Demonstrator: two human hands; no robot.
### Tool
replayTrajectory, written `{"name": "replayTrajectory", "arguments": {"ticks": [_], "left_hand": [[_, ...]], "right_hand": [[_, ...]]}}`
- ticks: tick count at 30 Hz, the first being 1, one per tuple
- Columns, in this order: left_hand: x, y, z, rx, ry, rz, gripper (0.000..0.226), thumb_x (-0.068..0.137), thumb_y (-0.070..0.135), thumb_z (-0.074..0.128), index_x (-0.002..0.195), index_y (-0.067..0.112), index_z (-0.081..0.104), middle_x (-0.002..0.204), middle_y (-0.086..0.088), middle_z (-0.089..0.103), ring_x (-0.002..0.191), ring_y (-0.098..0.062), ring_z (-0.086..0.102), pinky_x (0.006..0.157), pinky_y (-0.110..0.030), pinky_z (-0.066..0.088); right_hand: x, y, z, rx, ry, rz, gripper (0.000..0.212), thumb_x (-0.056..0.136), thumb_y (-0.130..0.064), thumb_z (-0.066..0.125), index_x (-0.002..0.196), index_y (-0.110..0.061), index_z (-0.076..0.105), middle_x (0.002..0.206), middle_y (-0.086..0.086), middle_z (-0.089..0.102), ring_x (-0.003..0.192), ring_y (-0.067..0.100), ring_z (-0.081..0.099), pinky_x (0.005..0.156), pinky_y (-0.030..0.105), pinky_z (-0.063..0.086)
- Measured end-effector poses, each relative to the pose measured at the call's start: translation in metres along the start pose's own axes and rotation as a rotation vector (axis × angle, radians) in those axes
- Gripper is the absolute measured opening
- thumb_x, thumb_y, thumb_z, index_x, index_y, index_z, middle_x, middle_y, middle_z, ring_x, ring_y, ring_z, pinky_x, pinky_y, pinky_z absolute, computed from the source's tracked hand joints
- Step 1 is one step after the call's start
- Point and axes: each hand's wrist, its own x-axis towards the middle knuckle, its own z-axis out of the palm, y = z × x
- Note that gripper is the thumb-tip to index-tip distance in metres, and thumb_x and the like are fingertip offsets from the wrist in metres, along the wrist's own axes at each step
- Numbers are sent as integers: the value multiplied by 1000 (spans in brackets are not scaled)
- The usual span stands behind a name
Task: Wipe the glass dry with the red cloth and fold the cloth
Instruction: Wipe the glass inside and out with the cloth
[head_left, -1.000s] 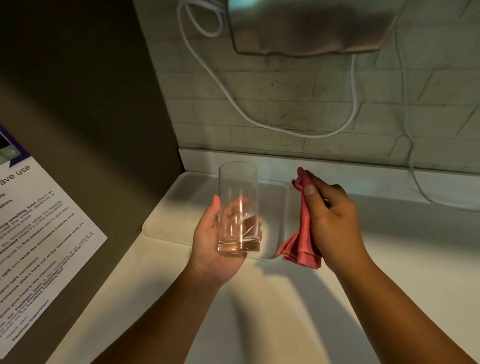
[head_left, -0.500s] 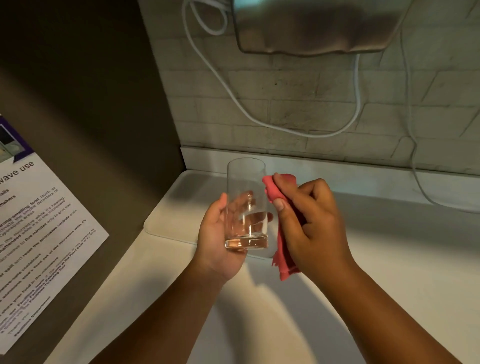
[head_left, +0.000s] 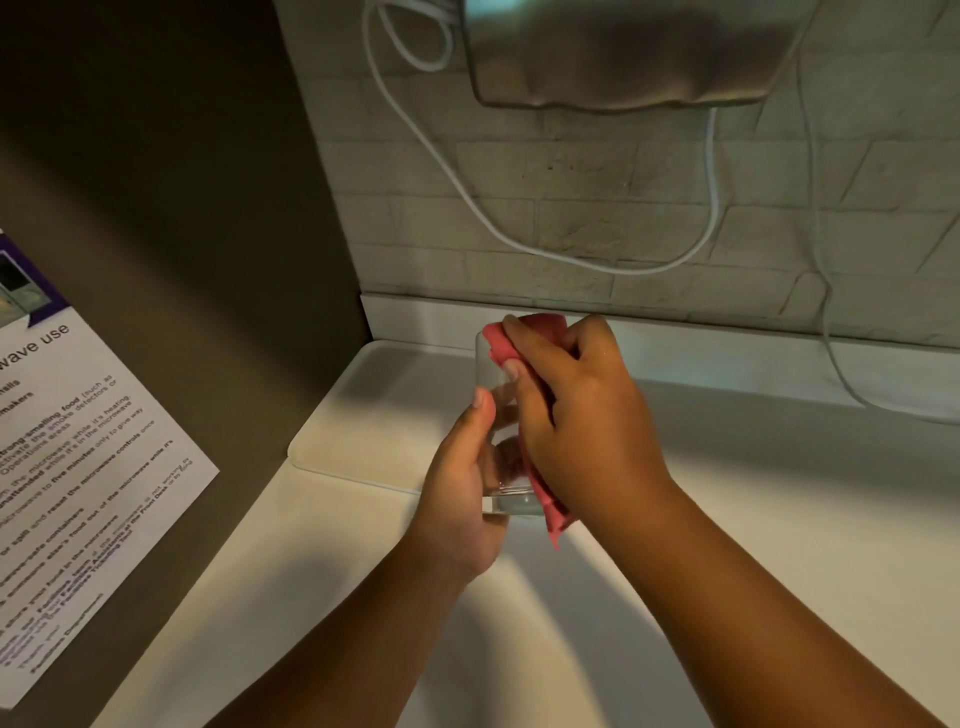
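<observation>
White counter (head_left: 779, 519) under a brick wall, both my hands at frame centre.
My left hand (head_left: 462, 499) wraps fingers around the upright glass (head_left: 493, 379); at its 3 o'clock, my right hand (head_left: 582, 415) presses the red cloth (head_left: 524, 338) against it, fingers curled on the fabric.

A single wide-angle head-worn camera looks forward and down, close over the pale white countertop (head_left: 727, 519), facing the grey brick wall (head_left: 571, 208) across the upper frame.
</observation>
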Motion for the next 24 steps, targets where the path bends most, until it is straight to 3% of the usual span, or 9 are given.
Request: {"name": "replayTrajectory", "arguments": {"ticks": [2, 5, 9, 11, 15, 20, 22, 24], "left_hand": [[-2, 6, 5, 0, 26, 2, 63, 94, 59, 52, 141, 19, 66, 140, -20, 69, 130, -43, 65, 101, -56, 57], [0, 10, 5, -17, 61, -9, 66, 93, 56, 57, 141, 12, 65, 127, -19, 76, 115, -35, 75, 87, -46, 63], [-1, 12, 2, 8, 100, -46, 63, 91, 58, 59, 130, 11, 73, 130, -22, 73, 127, -36, 68, 110, -50, 50], [-2, 9, 1, 17, 71, -71, 57, 82, 60, 66, 117, 17, 81, 117, -15, 78, 119, -29, 73, 107, -47, 51], [-4, 8, 7, 56, 53, -8, 65, 87, 58, 59, 138, 20, 69, 134, -14, 75, 128, -32, 69, 102, -47, 55], [-8, 5, 13, 91, 89, 18, 69, 90, 57, 56, 144, 14, 61, 141, -25, 67, 131, -44, 64, 106, -59, 55], [-8, 7, 14, 91, 120, 12, 71, 90, 56, 56, 144, 12, 59, 144, -29, 63, 133, -50, 60, 111, -67, 48], [-5, 11, 14, 61, 160, 5, 69, 90, 56, 56, 143, 12, 61, 144, -28, 63, 134, -49, 59, 113, -65, 47]], "right_hand": [[2, 4, 2, -12, 9, 10, 40, 99, -34, 54, 139, -33, 55, 108, 1, 49, 78, 12, 51, 63, 20, 49], [-8, 10, 3, 38, 8, 60, 39, 99, -34, 54, 139, -36, 54, 100, -5, 42, 73, 5, 45, 62, 9, 39], [-30, -3, 6, 103, -93, 17, 35, 96, -34, 53, 131, -35, 59, 100, -18, 36, 78, 1, 46, 65, 13, 43], [-34, -10, 7, 78, -107, -78, 32, 92, -25, 59, 124, -28, 62, 99, -21, 31, 78, 1, 42, 64, 17, 41], [-12, -3, 6, 35, -72, -32, 34, 97, -29, 55, 131, -27, 62, 105, -10, 45, 86, 8, 51, 70, 18, 43], [14, 10, 9, 82, 46, 47, 35, 99, -32, 57, 133, -32, 63, 122, 2, 55, 106, 9, 53, 85, 8, 37], [11, 12, 10, 99, 56, 48, 35, 98, -29, 59, 134, -31, 62, 117, 1, 54, 97, 4, 50, 83, 4, 35], [2, 11, 10, 113, 42, 60, 37, 98, -27, 60, 135, -28, 61, 108, 0, 52, 87, 4, 48, 76, 7, 38]]}}
